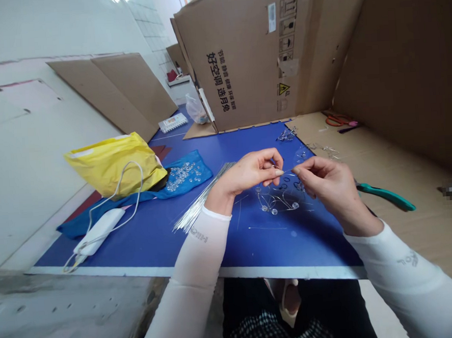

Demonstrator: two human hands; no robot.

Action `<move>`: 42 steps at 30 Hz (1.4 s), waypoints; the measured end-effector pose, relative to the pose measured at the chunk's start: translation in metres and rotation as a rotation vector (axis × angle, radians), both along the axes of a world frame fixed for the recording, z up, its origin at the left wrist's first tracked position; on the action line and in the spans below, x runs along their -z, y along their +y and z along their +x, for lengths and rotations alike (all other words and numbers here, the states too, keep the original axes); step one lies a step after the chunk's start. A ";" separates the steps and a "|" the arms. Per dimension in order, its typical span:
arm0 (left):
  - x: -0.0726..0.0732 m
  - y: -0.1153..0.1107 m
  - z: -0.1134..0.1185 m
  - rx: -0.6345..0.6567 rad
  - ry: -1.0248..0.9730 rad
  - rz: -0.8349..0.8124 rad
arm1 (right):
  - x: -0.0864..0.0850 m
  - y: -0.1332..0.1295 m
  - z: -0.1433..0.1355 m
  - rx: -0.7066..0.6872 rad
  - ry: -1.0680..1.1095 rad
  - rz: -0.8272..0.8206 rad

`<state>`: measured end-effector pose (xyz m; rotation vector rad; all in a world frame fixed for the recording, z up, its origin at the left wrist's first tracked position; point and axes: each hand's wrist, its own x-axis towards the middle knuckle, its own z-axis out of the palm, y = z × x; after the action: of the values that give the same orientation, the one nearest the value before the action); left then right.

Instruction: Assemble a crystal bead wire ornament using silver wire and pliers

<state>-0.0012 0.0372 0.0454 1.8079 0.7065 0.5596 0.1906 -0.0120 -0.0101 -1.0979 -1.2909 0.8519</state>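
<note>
Both hands are raised over the blue table, close together, with a thin wire spanning the small gap between them. My left hand is closed, pinching the wire between thumb and fingers. My right hand pinches its other end between thumb and forefinger. Under the hands lie curved wire pieces with clear beads, partly hidden by my fingers. A bundle of straight silvery wires rests beside my left forearm. Green-handled pliers lie right of my right hand, their jaws hidden behind it.
Clear beads lie on blue plastic beside a yellow bag. A white power strip with its cord is at the left. Big cardboard stands behind. Orange-handled scissors and more wire pieces are at the back right.
</note>
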 end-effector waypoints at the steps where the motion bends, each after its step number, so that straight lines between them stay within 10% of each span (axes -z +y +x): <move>1: 0.000 0.000 0.000 0.000 -0.011 -0.001 | -0.001 -0.001 0.000 -0.004 0.001 -0.004; 42: 0.006 0.001 0.004 0.127 0.026 -0.015 | -0.004 0.011 0.018 -0.524 0.304 -0.461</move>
<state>0.0029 0.0383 0.0392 1.8347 0.6073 0.4462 0.2083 -0.0012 -0.0063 -0.9312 -1.1636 1.7058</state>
